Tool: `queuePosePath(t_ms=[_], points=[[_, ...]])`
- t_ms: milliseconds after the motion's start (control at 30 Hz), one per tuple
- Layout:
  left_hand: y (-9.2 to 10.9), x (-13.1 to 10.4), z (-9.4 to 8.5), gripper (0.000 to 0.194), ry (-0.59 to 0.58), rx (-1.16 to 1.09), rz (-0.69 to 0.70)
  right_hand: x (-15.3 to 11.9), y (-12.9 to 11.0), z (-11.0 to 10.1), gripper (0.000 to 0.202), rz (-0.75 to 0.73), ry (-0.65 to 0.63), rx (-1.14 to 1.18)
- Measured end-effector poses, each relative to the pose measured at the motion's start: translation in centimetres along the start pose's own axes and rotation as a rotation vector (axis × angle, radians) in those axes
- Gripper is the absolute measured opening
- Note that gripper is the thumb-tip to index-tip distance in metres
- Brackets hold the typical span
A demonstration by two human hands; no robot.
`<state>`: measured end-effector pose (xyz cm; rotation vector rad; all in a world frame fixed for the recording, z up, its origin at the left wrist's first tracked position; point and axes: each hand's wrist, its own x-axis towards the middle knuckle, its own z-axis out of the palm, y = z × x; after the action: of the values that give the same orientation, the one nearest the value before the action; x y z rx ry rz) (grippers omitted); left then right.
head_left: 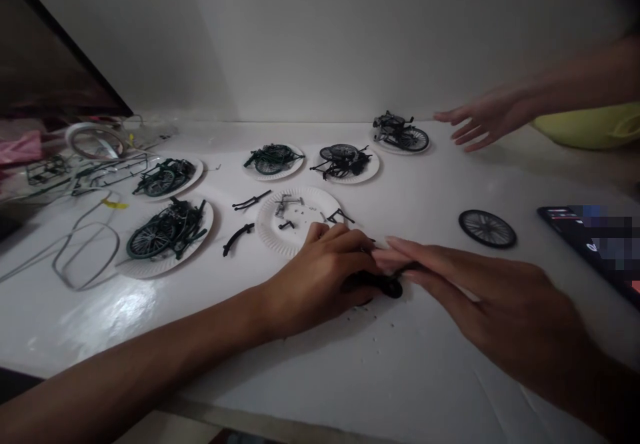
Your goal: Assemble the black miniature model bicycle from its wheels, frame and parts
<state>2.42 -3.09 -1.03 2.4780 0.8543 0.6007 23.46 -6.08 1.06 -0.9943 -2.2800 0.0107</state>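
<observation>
My left hand [330,267] is closed around a black model bicycle part [390,287], whose rounded end sticks out below the fingers. From the right, my right hand [495,291] meets it with thumb and fingers pinched; whatever lies between them is too blurred and covered to make out. Just beyond the left hand is a paper plate [267,227] with small grey and black parts. Two curved black pieces, a fender-like strip [237,237] and a thin fork-like part [251,200], lie left of that plate. Tiny screws [375,339] are scattered on the white table below my hands.
Several paper plates with model bicycle parts [160,231] stand across the table. A loose wheel [487,229] and a phone [590,247] lie right. Another person's open hand [485,119] reaches in at the back right. A tape roll [95,142] and cable [85,284] are left.
</observation>
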Motion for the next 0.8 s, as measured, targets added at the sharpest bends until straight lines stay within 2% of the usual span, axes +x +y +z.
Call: queuePosePath(t_ms=[133,267,333,433,533,667,800], points=[[-0.1,0.0,-0.1,0.012,-0.004,-0.001,0.001,0.1,-0.3,0.0,0.008,0.080,0.060,-0.032],[0.0,0.0,-0.1,0.009,-0.011,0.020,-0.004,0.1,-0.8,0.6,0.005,0.057,0.099,0.005],[0.0,0.0,0.0,0.010,-0.001,0.028,-0.004,0.0,-0.7,0.7,0.010,0.031,0.116,0.027],[0.0,0.0,0.0,0.012,0.007,0.027,-0.006,0.1,-0.4,0.4,0.016,0.055,0.052,0.072],[-0.1,0.0,0.0,0.014,0.006,0.019,0.005,0.3,-0.3,0.1,0.015,0.164,-0.010,0.081],[-0.1,0.0,0.0,0.011,0.015,-0.007,0.001,0.4,-0.8,0.1,0.016,0.245,-0.002,0.050],[-0.2,-0.1,0.1,0.011,0.022,-0.003,0.001,0.1,-1.2,0.6,0.008,0.226,0.046,0.031]])
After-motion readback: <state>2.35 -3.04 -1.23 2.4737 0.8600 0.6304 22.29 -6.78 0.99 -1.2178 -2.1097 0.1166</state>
